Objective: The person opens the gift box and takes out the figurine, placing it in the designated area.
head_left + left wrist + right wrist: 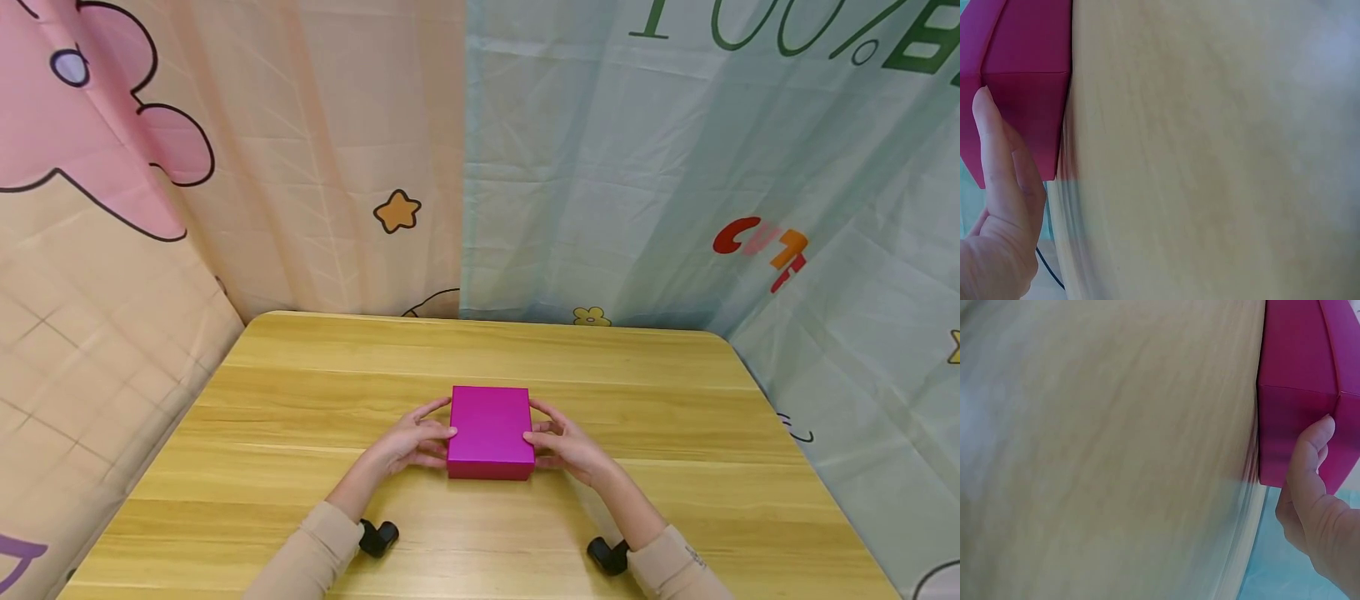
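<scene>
A closed magenta box [491,425] with a lid seam along its side sits on the wooden table. My left hand [415,440] lies against its left side, fingers spread and fairly straight, the thumb at the near part of the edge. On the opposite side my right hand [566,446] touches the box in much the same way. In the left wrist view, the left thumb tip meets the box [1025,125] just at the lid seam. The right wrist view has the right thumb tip on the box side [1285,437], close below the seam. Some fingertips are hidden behind the box.
The wooden table [300,400] has a rounded far edge. Printed curtains [337,167] hang behind it and along both sides. A small black device [378,539] sits at the left wrist and another black device [607,556] at the right wrist.
</scene>
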`<state>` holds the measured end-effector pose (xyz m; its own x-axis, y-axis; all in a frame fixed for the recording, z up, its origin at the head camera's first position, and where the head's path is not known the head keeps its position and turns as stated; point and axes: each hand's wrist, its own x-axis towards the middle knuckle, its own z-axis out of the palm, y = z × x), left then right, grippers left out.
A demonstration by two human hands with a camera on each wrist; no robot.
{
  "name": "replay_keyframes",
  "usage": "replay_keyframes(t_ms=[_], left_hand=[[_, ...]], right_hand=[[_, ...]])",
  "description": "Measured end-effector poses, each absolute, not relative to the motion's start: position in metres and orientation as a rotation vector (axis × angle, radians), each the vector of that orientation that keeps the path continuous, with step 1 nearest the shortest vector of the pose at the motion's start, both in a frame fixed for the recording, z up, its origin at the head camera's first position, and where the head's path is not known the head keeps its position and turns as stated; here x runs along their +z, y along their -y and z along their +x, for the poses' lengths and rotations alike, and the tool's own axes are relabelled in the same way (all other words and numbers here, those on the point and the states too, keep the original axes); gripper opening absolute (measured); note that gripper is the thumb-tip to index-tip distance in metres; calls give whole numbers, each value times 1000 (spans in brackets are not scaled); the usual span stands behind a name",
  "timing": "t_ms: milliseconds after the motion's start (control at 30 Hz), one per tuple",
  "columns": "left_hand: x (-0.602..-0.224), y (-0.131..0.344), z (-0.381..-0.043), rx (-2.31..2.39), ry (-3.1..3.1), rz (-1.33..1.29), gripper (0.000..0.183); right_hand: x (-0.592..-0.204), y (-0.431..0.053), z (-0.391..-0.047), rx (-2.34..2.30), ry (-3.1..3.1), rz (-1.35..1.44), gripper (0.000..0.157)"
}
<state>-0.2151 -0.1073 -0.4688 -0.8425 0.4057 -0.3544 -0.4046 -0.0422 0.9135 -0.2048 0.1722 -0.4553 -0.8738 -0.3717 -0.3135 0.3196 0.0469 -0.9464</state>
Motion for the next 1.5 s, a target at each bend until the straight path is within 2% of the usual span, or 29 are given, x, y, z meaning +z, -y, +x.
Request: replay_keyframes(t_ms=[900, 1500], left_hand=[[-463, 105, -214, 1933, -1709, 6, 74], [-446, 108, -217, 2002, -1647, 33, 72]], right_hand=[[-451, -172, -202, -1920, -1831, -65, 70], [-429, -170, -205, -1950, -1856, -114, 72]])
